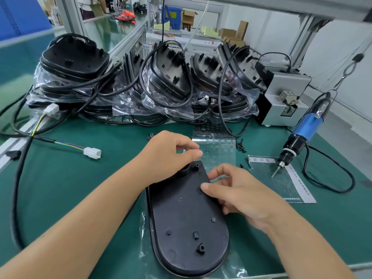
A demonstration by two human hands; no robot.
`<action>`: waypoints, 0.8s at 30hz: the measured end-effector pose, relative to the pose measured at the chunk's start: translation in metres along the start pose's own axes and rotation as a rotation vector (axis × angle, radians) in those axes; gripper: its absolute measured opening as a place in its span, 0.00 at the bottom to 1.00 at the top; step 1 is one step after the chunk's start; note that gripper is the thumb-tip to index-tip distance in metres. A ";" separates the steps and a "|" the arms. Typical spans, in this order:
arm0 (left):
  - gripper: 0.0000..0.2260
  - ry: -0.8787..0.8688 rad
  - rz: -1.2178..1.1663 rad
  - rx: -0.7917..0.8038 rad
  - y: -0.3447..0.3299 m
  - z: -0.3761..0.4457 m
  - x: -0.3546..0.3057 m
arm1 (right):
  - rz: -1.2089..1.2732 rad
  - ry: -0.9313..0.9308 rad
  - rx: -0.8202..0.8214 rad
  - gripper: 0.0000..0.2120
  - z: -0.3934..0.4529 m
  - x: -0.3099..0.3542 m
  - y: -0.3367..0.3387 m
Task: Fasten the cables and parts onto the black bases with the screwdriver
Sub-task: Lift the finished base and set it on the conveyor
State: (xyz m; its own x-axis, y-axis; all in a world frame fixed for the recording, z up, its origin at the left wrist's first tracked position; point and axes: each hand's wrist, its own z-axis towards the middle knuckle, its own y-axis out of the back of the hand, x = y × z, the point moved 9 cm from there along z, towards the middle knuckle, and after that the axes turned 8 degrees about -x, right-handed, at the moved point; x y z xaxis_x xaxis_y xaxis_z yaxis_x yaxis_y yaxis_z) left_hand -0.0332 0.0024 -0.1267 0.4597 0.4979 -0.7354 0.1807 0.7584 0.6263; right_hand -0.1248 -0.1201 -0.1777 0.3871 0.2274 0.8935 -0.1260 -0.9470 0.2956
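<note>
Both hands rest on one black base (pixel 187 214) that lies flat on the green table (pixel 70 178), close to the person, partly on a clear plastic bag (pixel 145 234). At the base's far end the left hand (pixel 167 152) sits with its fingers curled; thumb and forefinger look pinched together, though whether they hold a small part I cannot tell. Over the base's right edge the right hand (pixel 237 192) lies with its thumb pressing on the top face and fingers loosely bent, steadying rather than gripping.

Judging by its look, the base is a stiff, light moulded plastic shell, smooth and liable to slide on its bag. Holding it by the rim or pressing it flat seems safest, clear of the small posts. Off to the right, untouched, hangs the screwdriver (pixel 302 137), its tip near a printed sheet (pixel 281 184), with loose screws (pixel 241 147) nearby.
</note>
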 end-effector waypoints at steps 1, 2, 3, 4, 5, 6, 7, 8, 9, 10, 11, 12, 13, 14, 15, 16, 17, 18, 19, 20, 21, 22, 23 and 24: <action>0.09 -0.005 -0.004 -0.015 0.001 -0.001 -0.001 | 0.011 -0.008 0.003 0.10 -0.001 0.000 0.000; 0.08 -0.010 -0.010 -0.032 0.003 -0.001 -0.002 | 0.009 -0.006 0.001 0.11 -0.001 0.000 -0.001; 0.07 -0.013 -0.018 -0.051 0.005 -0.001 -0.003 | -0.009 0.009 -0.006 0.13 -0.002 0.000 -0.001; 0.07 -0.013 -0.031 -0.074 0.007 -0.002 -0.004 | -0.035 0.029 -0.014 0.15 -0.002 0.001 -0.002; 0.06 -0.010 -0.048 -0.099 0.011 -0.003 -0.005 | -0.057 0.044 -0.022 0.15 -0.003 0.001 -0.002; 0.06 -0.007 -0.069 -0.124 0.016 -0.004 -0.005 | -0.062 0.049 -0.027 0.15 -0.003 0.001 -0.002; 0.05 -0.002 -0.086 -0.146 0.021 -0.005 -0.004 | -0.046 0.041 -0.027 0.13 -0.003 0.000 -0.001; 0.05 0.005 -0.094 -0.163 0.027 -0.007 -0.001 | -0.019 0.030 -0.024 0.10 -0.003 0.000 0.000; 0.05 0.011 -0.092 -0.176 0.033 -0.010 0.002 | 0.002 0.031 -0.023 0.08 -0.003 0.000 0.002; 0.05 0.020 -0.088 -0.186 0.040 -0.013 0.006 | -0.002 0.059 -0.037 0.06 -0.003 0.003 0.004; 0.05 0.033 -0.084 -0.195 0.047 -0.016 0.012 | -0.036 0.123 -0.076 0.06 -0.003 0.009 0.008; 0.05 0.054 -0.090 -0.201 0.053 -0.020 0.017 | -0.081 0.220 -0.135 0.05 -0.005 0.019 0.011; 0.05 0.087 -0.112 -0.205 0.058 -0.024 0.024 | -0.117 0.343 -0.190 0.06 -0.010 0.033 0.012; 0.05 0.132 -0.149 -0.209 0.061 -0.029 0.032 | -0.135 0.474 -0.218 0.07 -0.017 0.049 0.008; 0.06 0.184 -0.190 -0.217 0.063 -0.033 0.040 | -0.150 0.599 -0.207 0.08 -0.026 0.065 -0.002; 0.06 0.230 -0.225 -0.227 0.064 -0.038 0.047 | -0.198 0.716 -0.167 0.08 -0.035 0.080 -0.016; 0.06 0.263 -0.256 -0.239 0.065 -0.042 0.052 | -0.291 0.833 -0.117 0.08 -0.045 0.092 -0.035; 0.06 0.289 -0.286 -0.252 0.067 -0.047 0.057 | -0.411 0.949 -0.068 0.08 -0.054 0.100 -0.055; 0.06 0.312 -0.312 -0.264 0.068 -0.052 0.062 | -0.533 1.056 -0.024 0.09 -0.061 0.105 -0.075; 0.06 0.331 -0.329 -0.276 0.070 -0.056 0.066 | -0.640 1.140 0.019 0.11 -0.067 0.108 -0.093; 0.06 0.347 -0.337 -0.288 0.073 -0.061 0.071 | -0.729 1.194 0.072 0.13 -0.071 0.108 -0.110; 0.06 0.358 -0.335 -0.304 0.077 -0.066 0.074 | -0.818 1.222 0.133 0.16 -0.073 0.106 -0.125; 0.06 0.359 -0.320 -0.325 0.082 -0.070 0.077 | -0.919 1.240 0.188 0.18 -0.074 0.103 -0.139; 0.05 0.352 -0.284 -0.355 0.088 -0.075 0.078 | -1.029 1.260 0.230 0.21 -0.075 0.098 -0.152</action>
State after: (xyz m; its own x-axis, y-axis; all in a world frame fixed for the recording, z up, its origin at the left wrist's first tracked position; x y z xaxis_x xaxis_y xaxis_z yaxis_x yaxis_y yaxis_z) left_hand -0.0467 0.1396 -0.1484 0.1077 0.3181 -0.9419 -0.0763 0.9473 0.3111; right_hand -0.1360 0.0635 -0.1094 -0.7399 0.6661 0.0943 -0.1267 -0.2756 0.9529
